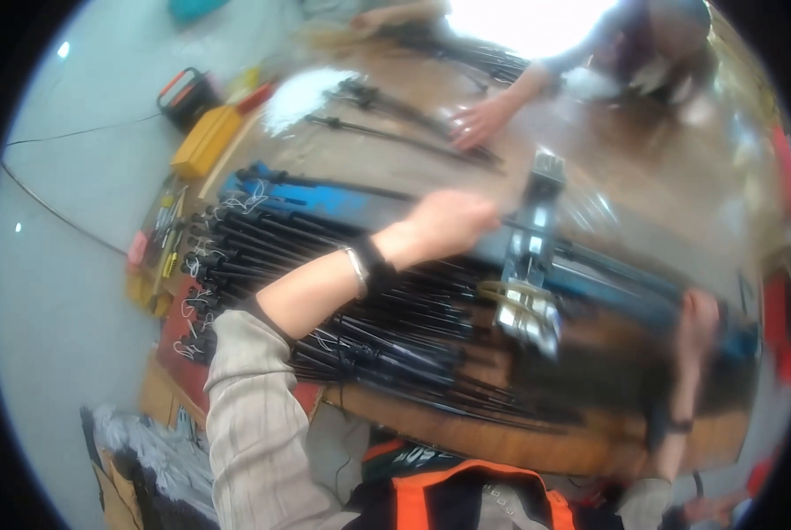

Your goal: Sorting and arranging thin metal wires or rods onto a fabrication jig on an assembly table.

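My left hand (453,225), a dark band and a bracelet on its wrist, is closed round a thin black rod (351,187) just left of a metal fixture (532,234). The rod runs slantwise over a blue strip (325,200) and across the fixture. Farther right, my right hand (700,322) is blurred, its fingers curled at the rod's right end; the exact grip is smeared. Below my left forearm lies a thick row of similar black rods (395,309), thicker at the left, with white loops of thread there.
Across the table a co-worker's hand (484,122) reaches toward more black rods (395,115). A yellow box (206,141) and a tool tray (161,234) line the left edge. A black case (188,97) with an orange handle stands beyond. The wooden table edge (501,437) is nearest me.
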`<state>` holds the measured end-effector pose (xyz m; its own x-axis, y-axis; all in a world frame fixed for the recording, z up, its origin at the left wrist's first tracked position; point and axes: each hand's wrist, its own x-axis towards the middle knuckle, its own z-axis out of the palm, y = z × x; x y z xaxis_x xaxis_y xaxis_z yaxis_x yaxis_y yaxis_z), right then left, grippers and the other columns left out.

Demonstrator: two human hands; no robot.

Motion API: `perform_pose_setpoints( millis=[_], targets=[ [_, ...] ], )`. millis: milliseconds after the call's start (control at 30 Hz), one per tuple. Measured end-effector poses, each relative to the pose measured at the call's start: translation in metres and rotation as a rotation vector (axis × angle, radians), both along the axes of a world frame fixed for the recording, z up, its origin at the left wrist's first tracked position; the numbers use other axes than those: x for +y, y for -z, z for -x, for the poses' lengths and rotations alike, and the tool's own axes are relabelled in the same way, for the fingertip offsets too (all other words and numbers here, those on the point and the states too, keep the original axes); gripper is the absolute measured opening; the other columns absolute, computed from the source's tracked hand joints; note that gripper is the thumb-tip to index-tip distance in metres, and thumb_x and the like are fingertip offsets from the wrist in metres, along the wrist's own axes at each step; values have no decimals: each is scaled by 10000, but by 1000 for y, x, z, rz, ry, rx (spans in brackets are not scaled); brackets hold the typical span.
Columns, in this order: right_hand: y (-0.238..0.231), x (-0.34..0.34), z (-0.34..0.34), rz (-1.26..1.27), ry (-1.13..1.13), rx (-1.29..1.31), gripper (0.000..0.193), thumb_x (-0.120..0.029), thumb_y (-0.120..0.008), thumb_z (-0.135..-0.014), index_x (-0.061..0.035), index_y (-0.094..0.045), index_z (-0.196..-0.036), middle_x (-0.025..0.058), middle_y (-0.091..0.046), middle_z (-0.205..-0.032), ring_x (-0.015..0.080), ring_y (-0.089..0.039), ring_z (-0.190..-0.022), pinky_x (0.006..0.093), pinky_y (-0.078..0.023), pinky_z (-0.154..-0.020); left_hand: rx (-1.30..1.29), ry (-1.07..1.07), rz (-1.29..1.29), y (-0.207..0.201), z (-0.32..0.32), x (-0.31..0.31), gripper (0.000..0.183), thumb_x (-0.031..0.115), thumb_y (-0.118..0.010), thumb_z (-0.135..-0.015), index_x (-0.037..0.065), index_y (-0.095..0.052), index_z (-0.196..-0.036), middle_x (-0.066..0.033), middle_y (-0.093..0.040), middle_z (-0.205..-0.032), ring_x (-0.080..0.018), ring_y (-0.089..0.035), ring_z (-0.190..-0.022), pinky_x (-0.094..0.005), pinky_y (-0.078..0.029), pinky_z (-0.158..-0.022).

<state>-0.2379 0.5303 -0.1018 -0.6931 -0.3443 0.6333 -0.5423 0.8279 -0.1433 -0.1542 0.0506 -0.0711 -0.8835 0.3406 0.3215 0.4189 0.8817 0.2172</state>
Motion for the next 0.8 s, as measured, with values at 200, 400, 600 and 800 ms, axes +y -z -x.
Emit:
perform_pose_setpoints(
  millis=[200, 400, 600, 800],
  targets=[
    [16, 12, 14, -33, 49, -12, 24, -41, -611, -876, -19, -602, -880, 133, -588, -822, 321, -553, -828, 407, -424, -838, -239, -42, 35, -6, 9, 12, 249, 240, -558, -960, 39, -568, -814, -165, -613, -717, -389, -623, -729, -475, -505, -661],
    [6, 11, 0, 24, 42, 109, 20, -43, -606, -876, -31, -614, -889, 130, -619, -866, 320, -572, -876, 415, -428, -877, -19, 43, -60, 9, 12, 10, 260, 239, -538, -972, 51, -556, -794, -185, -600, -711, -411, -601, -715, -494, -477, -639],
    [-10, -62, -38, -113, -5, 165, 289, -64, -600, -825, -56, -629, -1113, 136, -635, -1077, 369, -585, -1040, 484, -421, -935, 97, -86, 53, 27, 8, 15, 161, 178, -549, -927, 73, -607, -820, -166, -618, -709, -383, -613, -675, -479, -489, -585],
    [26, -78, -79, 84, -182, 134, 307, -202, -718, -818, -97, -652, -1099, 26, -661, -950, 218, -623, -973, 397, -374, -896, -21, -88, -10, 16, 17, 20, 208, 178, -514, -954, 28, -523, -811, -224, -568, -722, -446, -564, -726, -499, -416, -610]
  ],
)
